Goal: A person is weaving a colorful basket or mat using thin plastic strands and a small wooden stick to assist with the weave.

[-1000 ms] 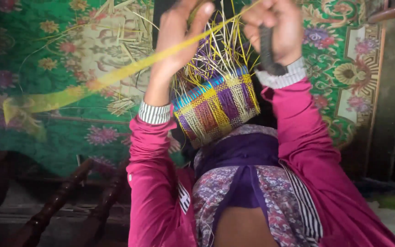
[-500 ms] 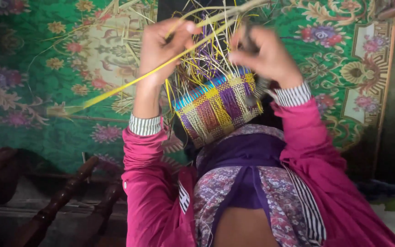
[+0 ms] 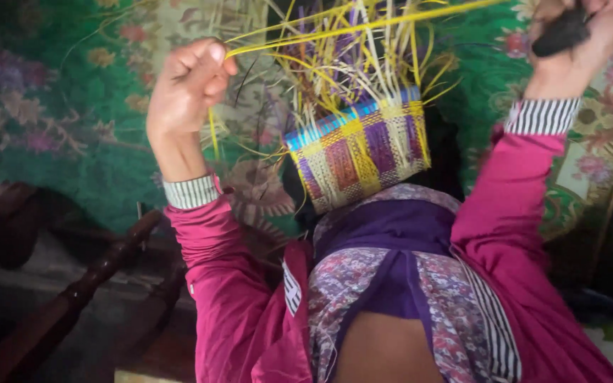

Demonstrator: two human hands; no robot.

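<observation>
The half-woven basket (image 3: pixel 358 157) is made of flat plastic-looking strips in yellow, purple and blue, smooth with a slight sheen, and its loose strands (image 3: pixel 349 64) fan upward, thin and glossy. The yellow strip (image 3: pixel 363 23) looks the same slick material. The carpet (image 3: pixel 58 106) behind is matt woven cloth with a floral pattern. The magenta sleeves (image 3: pixel 228 284) are soft matt fabric, with ribbed striped cuffs (image 3: pixel 191 191). The turned furniture leg (image 3: pixel 101 266) is dark polished wood. The black tool (image 3: pixel 560 34) is perhaps matt plastic; blur hides its finish.
</observation>
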